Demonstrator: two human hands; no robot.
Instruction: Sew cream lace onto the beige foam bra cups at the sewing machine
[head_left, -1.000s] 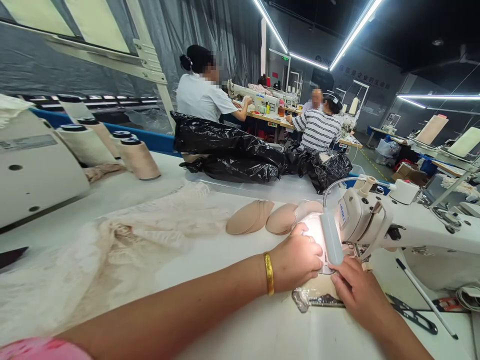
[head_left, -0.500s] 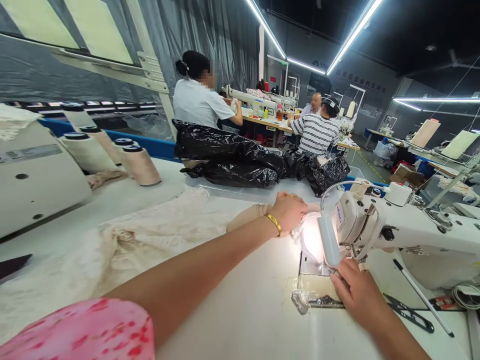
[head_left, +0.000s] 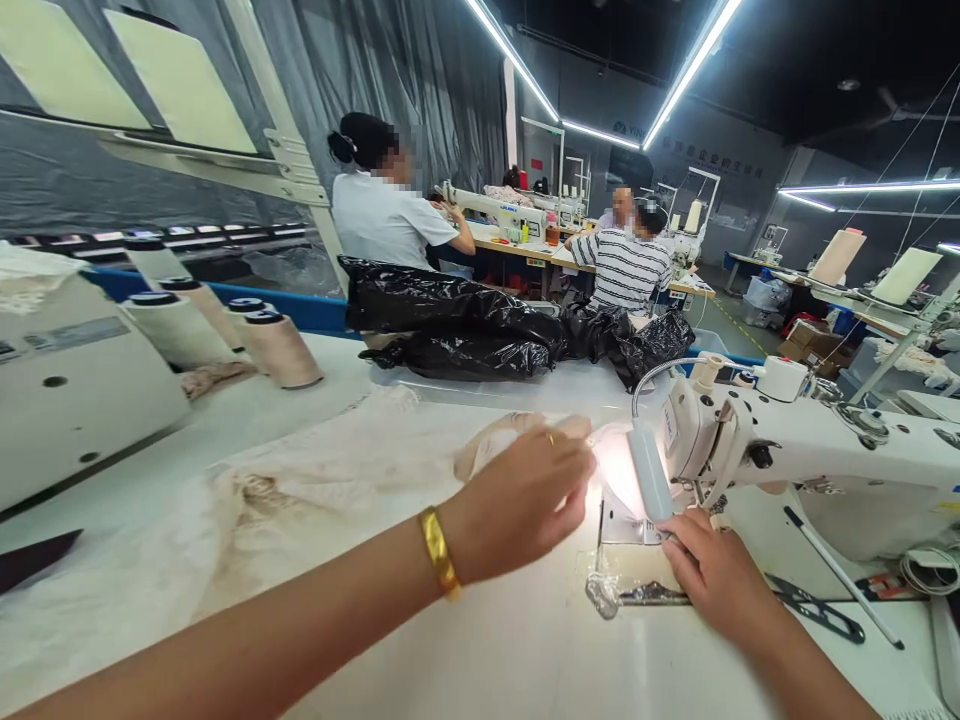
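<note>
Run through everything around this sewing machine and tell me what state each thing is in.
Left hand: fingers bent, blurred; grip unclear
Right hand: fingers bent, beside the lamp's lower end; grip unclear
Lamp: lit
Pale cloth: spread out, rumpled
Black plastic bags: crumpled
Pink thread cone: standing
Black tool: lying flat
Ceiling tubes: lit

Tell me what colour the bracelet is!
The bracelet is shiny gold; it shows best in the head view.

Left hand (head_left: 525,495) is looking blurry, kinda covering beige piece (head_left: 471,458). Lamp (head_left: 649,470) is hiding some pale fabric (head_left: 616,462). White housing (head_left: 90,405) is running off left edge.
</note>
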